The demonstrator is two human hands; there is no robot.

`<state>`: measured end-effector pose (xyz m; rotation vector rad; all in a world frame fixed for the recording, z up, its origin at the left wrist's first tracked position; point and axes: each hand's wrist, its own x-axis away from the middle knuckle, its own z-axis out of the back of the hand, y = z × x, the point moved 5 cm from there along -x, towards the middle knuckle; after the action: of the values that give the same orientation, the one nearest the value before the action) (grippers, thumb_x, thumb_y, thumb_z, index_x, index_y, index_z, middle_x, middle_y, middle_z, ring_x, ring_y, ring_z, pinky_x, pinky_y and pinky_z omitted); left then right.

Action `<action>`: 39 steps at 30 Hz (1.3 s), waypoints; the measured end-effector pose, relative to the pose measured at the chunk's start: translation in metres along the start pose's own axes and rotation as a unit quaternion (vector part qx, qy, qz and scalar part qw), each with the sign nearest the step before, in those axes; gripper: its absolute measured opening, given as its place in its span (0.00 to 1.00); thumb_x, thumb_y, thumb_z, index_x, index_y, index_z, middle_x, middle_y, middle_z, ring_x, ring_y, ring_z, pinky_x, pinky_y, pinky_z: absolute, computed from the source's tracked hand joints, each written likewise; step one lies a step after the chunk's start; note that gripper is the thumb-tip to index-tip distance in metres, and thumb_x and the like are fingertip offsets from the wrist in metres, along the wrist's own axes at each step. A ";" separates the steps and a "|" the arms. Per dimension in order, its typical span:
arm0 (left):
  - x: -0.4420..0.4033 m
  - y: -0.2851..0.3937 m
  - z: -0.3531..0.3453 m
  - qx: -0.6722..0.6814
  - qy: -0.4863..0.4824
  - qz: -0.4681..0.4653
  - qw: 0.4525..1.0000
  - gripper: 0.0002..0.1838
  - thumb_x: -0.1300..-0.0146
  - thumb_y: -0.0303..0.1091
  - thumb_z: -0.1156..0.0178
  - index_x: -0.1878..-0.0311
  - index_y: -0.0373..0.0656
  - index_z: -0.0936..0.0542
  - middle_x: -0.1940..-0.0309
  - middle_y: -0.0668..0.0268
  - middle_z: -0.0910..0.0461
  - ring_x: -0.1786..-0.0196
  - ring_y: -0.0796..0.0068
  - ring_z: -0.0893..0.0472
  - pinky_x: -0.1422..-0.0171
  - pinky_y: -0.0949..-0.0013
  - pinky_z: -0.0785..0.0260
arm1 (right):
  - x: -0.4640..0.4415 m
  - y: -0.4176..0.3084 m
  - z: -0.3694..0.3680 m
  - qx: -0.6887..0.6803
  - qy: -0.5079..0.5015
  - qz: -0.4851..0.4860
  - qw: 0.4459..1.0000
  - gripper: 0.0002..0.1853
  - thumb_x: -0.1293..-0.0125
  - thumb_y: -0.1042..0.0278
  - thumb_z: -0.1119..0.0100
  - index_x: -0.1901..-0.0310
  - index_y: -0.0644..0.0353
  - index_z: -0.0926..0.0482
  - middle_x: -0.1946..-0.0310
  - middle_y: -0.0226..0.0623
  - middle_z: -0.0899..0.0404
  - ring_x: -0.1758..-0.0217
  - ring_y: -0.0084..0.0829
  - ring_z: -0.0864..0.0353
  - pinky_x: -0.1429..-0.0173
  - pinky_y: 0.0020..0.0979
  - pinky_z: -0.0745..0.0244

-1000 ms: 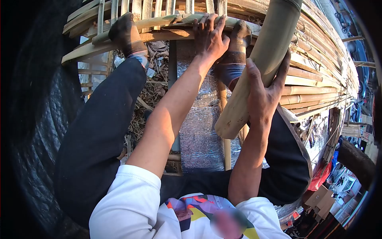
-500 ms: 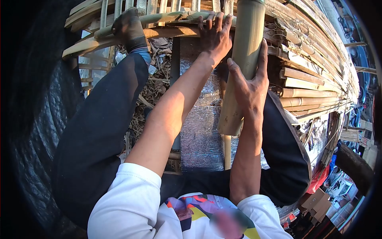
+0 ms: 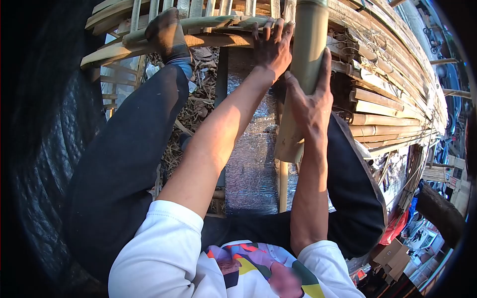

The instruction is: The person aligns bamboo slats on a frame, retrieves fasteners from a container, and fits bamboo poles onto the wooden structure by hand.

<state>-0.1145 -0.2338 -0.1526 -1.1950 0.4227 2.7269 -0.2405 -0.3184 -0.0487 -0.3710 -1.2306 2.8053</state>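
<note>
My right hand [image 3: 314, 102] is closed around a thick bamboo pole [image 3: 309, 39], thumb along one side and index finger stretched along the other. The pole slants from the top edge down to a cut lower end between my legs. My left hand [image 3: 273, 49] lies spread, palm down, its fingertips on a greenish bamboo strip [image 3: 208, 23] just left of the pole. Below that strip runs a second, split bamboo strip [image 3: 218, 39]. The thumb of my left hand is hidden. My left foot [image 3: 166, 35] presses on the strips further left.
Stacked split bamboo [image 3: 382, 99] fills the right side. Between my legs lies a silvery foil sheet [image 3: 251, 174], with dry leaves and litter [image 3: 198, 107] beside it. Dark sheeting [image 3: 49, 184] is at the left; a cardboard box [image 3: 392, 256] stands lower right.
The bamboo pole's lower end has shifted slightly up and away from me, with my right hand still around it. My left hand stays on the strip.
</note>
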 end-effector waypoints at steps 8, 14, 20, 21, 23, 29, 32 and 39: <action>0.004 0.000 -0.003 0.015 0.022 -0.005 1.000 0.28 0.41 0.35 0.40 0.34 0.51 0.25 0.37 0.65 0.33 0.29 0.58 0.38 0.22 0.36 0.56 | 0.006 0.007 -0.006 0.058 -0.028 -0.040 0.997 0.52 0.42 0.60 0.34 0.20 0.47 0.57 0.43 0.64 0.22 0.43 0.58 0.18 0.40 0.45 0.22; 0.003 0.005 0.003 0.028 -0.032 0.017 0.999 0.40 0.54 0.35 0.28 0.32 0.55 0.27 0.35 0.67 0.35 0.28 0.58 0.40 0.23 0.34 0.55 | 0.010 -0.037 0.032 -0.084 0.065 -0.012 0.994 0.50 0.41 0.65 0.32 0.21 0.49 0.52 0.44 0.59 0.20 0.46 0.49 0.15 0.42 0.42 0.20; 0.006 0.009 0.000 -0.012 -0.020 0.006 1.000 0.34 0.44 0.37 0.36 0.31 0.52 0.28 0.36 0.67 0.34 0.28 0.58 0.40 0.23 0.33 0.56 | 0.016 -0.014 0.009 -0.068 0.048 0.022 0.996 0.50 0.41 0.65 0.32 0.21 0.51 0.53 0.40 0.61 0.23 0.41 0.53 0.18 0.39 0.42 0.22; 0.005 0.008 0.002 0.004 -0.005 0.002 1.000 0.31 0.41 0.35 0.39 0.31 0.48 0.28 0.36 0.64 0.33 0.28 0.57 0.41 0.22 0.32 0.58 | 0.014 -0.004 0.001 -0.045 0.020 -0.009 0.999 0.50 0.41 0.62 0.32 0.21 0.50 0.53 0.42 0.62 0.22 0.43 0.55 0.17 0.39 0.43 0.22; 0.007 0.009 0.004 -0.008 0.009 -0.002 1.000 0.32 0.42 0.35 0.39 0.31 0.49 0.28 0.36 0.64 0.33 0.27 0.58 0.42 0.21 0.33 0.59 | 0.017 0.013 -0.009 -0.046 -0.014 -0.062 0.997 0.50 0.41 0.61 0.33 0.21 0.49 0.53 0.44 0.61 0.20 0.44 0.54 0.16 0.39 0.43 0.22; 0.009 0.008 -0.004 0.044 -0.002 0.021 0.999 0.32 0.43 0.36 0.38 0.31 0.50 0.27 0.38 0.64 0.31 0.28 0.57 0.39 0.21 0.35 0.59 | 0.005 -0.022 0.020 -0.114 0.041 -0.020 0.992 0.49 0.41 0.59 0.30 0.21 0.54 0.47 0.35 0.52 0.27 0.39 0.41 0.21 0.37 0.36 0.25; 0.010 0.006 0.006 0.033 -0.031 0.021 0.999 0.35 0.46 0.36 0.35 0.31 0.53 0.28 0.36 0.67 0.33 0.28 0.60 0.39 0.21 0.37 0.57 | 0.001 -0.032 0.028 -0.150 0.089 0.028 0.984 0.52 0.42 0.57 0.28 0.21 0.51 0.50 0.37 0.52 0.26 0.40 0.42 0.20 0.36 0.36 0.25; 0.008 0.008 0.002 0.017 -0.005 0.002 1.000 0.32 0.42 0.35 0.40 0.31 0.50 0.28 0.37 0.65 0.32 0.30 0.59 0.37 0.21 0.37 0.56 | 0.003 -0.004 0.011 -0.009 0.009 -0.020 1.000 0.49 0.41 0.61 0.33 0.21 0.48 0.52 0.45 0.62 0.20 0.45 0.55 0.16 0.40 0.45 0.21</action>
<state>-0.1236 -0.2409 -0.1553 -1.1737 0.4682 2.7167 -0.2465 -0.3229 -0.0392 -0.3677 -1.2464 2.7532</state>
